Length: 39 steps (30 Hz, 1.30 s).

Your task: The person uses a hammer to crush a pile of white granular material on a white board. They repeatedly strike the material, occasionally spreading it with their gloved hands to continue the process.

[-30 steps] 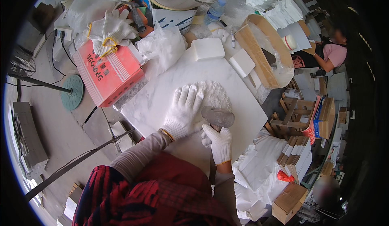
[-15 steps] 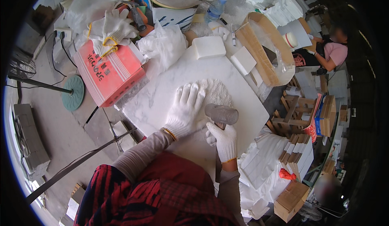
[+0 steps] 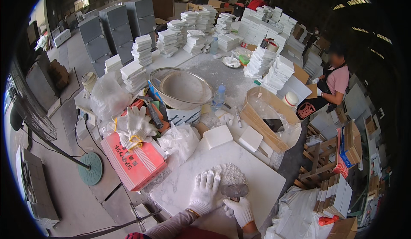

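Observation:
My left hand [image 3: 205, 193], in a white knit glove, lies flat with its fingers stretched out, at the left edge of a mound of white crumbs and powder [image 3: 230, 172]. Beside it, my gloved right hand [image 3: 240, 210] is closed around the handle of a hammer. The thick grey hammer head [image 3: 234, 190] is at the near edge of the mound. Under both hands is a pale marble slab [image 3: 265, 185]. A white block [image 3: 217, 136] sits on the slab's far edge, with a second white block [image 3: 250, 138] to its right.
Left of the slab, a red carton [image 3: 132, 159] carries spare gloves [image 3: 135, 127]. A plastic bag [image 3: 177, 142] lies beside it. Beyond stand a metal sieve [image 3: 182, 87], a water bottle [image 3: 219, 97], an opened cardboard box [image 3: 269, 119] and stacked white tiles [image 3: 261, 63]. A person [image 3: 336, 80] works at right.
The view has tilted up, bringing the far tile stacks and cabinets into sight and shifting everything lower. Both hands stay by the mound, the right still holding the hammer.

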Each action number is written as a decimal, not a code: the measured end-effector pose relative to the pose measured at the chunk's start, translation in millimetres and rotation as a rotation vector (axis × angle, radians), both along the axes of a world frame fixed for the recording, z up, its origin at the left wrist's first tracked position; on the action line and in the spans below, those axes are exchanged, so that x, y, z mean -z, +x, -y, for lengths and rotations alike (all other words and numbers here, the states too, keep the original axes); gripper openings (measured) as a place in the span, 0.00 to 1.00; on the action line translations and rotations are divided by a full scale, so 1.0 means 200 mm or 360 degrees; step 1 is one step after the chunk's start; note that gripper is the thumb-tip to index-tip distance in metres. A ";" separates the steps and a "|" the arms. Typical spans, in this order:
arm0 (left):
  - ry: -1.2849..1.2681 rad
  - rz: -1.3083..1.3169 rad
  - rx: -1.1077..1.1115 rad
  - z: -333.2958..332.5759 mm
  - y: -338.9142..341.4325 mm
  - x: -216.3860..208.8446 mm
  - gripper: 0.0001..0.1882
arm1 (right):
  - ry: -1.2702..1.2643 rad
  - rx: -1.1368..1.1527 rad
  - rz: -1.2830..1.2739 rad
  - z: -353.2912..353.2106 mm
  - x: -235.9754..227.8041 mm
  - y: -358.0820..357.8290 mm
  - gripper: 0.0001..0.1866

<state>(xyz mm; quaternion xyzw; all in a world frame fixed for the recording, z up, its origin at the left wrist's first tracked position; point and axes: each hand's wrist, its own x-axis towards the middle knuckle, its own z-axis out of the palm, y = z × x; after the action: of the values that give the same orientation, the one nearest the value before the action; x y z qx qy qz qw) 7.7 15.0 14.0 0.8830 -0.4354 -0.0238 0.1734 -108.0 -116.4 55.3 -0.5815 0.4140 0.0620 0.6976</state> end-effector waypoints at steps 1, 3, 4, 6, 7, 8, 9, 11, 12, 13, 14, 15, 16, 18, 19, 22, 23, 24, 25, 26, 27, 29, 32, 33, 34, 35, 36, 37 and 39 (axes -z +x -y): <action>0.0017 -0.0002 -0.0006 0.00 0.01 -0.01 0.51 | -0.0005 0.0049 0.0065 -0.02 -0.05 -0.01 0.10; 0.0038 -0.0046 0.0016 0.01 0.01 -0.02 0.51 | 0.0005 0.0141 0.0124 -0.03 -0.06 -0.04 0.11; 0.0044 0.0008 0.0032 0.02 0.01 -0.02 0.52 | -0.0191 0.0075 0.0088 -0.04 -0.01 -0.06 0.11; 0.0077 0.0102 0.0045 0.02 0.00 0.02 0.52 | -0.0564 -0.0072 0.0001 -0.05 0.16 -0.09 0.10; -0.0002 0.0014 0.0037 0.03 -0.01 0.04 0.53 | -0.0781 -0.0196 0.0032 -0.06 0.19 -0.08 0.11; 0.0010 0.0016 0.0037 0.02 -0.01 0.04 0.53 | -0.1013 -0.0307 0.0067 -0.06 0.21 -0.07 0.11; 0.0021 0.0021 0.0039 0.02 -0.01 0.04 0.53 | -0.0661 -0.0217 -0.0021 -0.04 0.21 -0.06 0.11; 0.0068 0.0035 0.0038 0.01 -0.01 0.04 0.53 | -0.0155 -0.0076 -0.0070 -0.02 0.15 -0.04 0.11; 0.0113 0.0050 0.0038 0.01 -0.02 0.05 0.53 | -0.0123 -0.0056 -0.0071 -0.02 0.13 -0.04 0.11; 0.0146 0.0065 0.0038 0.02 -0.01 0.04 0.53 | -0.0103 -0.0035 -0.0071 -0.02 0.08 -0.04 0.11; 0.0146 0.0065 0.0036 0.02 -0.01 0.04 0.53 | -0.0071 -0.0019 -0.0073 -0.03 0.05 -0.03 0.11; 0.0145 0.0064 0.0035 0.02 0.00 0.03 0.53 | -0.0085 0.0007 -0.0020 -0.03 -0.01 -0.02 0.10; 0.0154 0.0055 0.0041 0.01 -0.01 0.03 0.52 | -0.0090 0.0040 0.0023 -0.04 -0.06 -0.02 0.10; 0.0127 0.0010 0.0021 0.01 -0.02 0.02 0.51 | -0.0142 0.0067 0.0067 -0.06 -0.07 -0.03 0.10; 0.0102 -0.0002 0.0023 0.02 -0.01 0.02 0.50 | -0.0202 0.0074 0.0077 -0.06 -0.05 -0.04 0.11; 0.0027 0.0048 0.0055 0.05 -0.02 0.04 0.49 | -0.1253 -0.0312 0.0178 -0.02 0.25 -0.09 0.12; 0.0010 0.0092 0.0062 0.04 -0.02 0.04 0.51 | -0.1736 -0.0518 0.0214 -0.01 0.34 -0.10 0.13; -0.0006 0.0140 0.0066 0.04 -0.01 0.05 0.52 | -0.1501 -0.0459 0.0133 -0.02 0.35 -0.09 0.14; -0.0026 0.0179 0.0070 0.03 -0.01 0.05 0.54 | -0.1266 -0.0404 0.0045 -0.02 0.33 -0.09 0.14; -0.0031 0.0141 0.0060 0.04 -0.01 0.05 0.52 | -0.1042 -0.0345 -0.0015 -0.02 0.30 -0.08 0.15; -0.0037 0.0103 0.0050 0.04 -0.01 0.04 0.50 | -0.0829 -0.0277 -0.0087 -0.02 0.26 -0.07 0.15; -0.0073 0.0085 0.0039 0.04 0.00 0.04 0.47 | -0.0420 -0.0148 -0.0171 -0.03 0.12 -0.03 0.16; -0.0142 0.0131 0.0032 0.03 0.00 0.06 0.45 | -0.0524 -0.0233 -0.0151 -0.02 0.01 -0.03 0.18; -0.0151 0.0153 0.0016 0.03 -0.01 0.07 0.44 | -0.0708 -0.0266 -0.0148 -0.03 0.03 -0.04 0.19; -0.0174 0.0182 0.0010 0.04 0.00 0.07 0.43 | -0.0907 -0.0286 -0.0141 -0.04 0.05 -0.05 0.20; -0.0165 0.0165 0.0017 0.05 0.00 0.06 0.45 | -0.1104 -0.0306 -0.0134 -0.05 0.09 -0.07 0.21; -0.0157 0.0148 0.0024 0.05 0.00 0.05 0.46 | -0.1319 -0.0371 -0.0098 -0.04 0.17 -0.08 0.22; -0.0151 0.0126 0.0036 0.06 -0.01 0.04 0.47 | -0.1535 -0.0434 -0.0068 -0.03 0.29 -0.08 0.23; -0.0105 0.0079 0.0032 0.06 -0.02 0.02 0.46 | -0.1618 -0.0332 0.0180 -0.03 0.34 -0.07 0.23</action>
<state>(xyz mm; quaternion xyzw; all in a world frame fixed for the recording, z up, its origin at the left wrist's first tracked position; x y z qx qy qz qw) 3.1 3.5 10.8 0.8727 -0.4491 0.0105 0.1913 -122.2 -109.9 -11.9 -0.8873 0.2935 -0.1092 0.3384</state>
